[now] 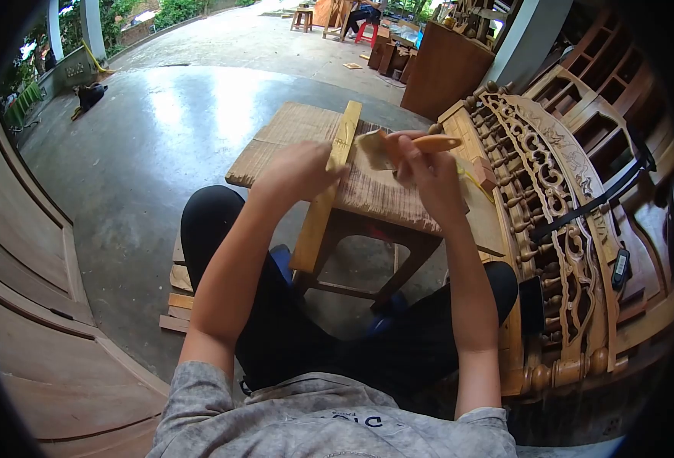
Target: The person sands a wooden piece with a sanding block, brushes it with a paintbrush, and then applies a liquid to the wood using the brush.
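Observation:
In front of me, a long yellowish wooden strip (318,233) lies slantwise across a rough, streaked board (291,126) on a low stool (421,248). My left hand (295,172) is closed around the strip near its middle, just below some carved-looking marks. A flat paintbrush (438,143) with an orange handle is in my right hand (428,172), gripped between thumb and fingers. Its pale bristles point left, right beside the strip's upper part.
To the right stands a carved wooden piece with turned spindles (535,160), with small wooden blocks (485,174) near it. Wooden panels (27,221) line the left side. Several short wood pieces (180,301) lie on the floor by my left leg. A person (363,17) sits far off.

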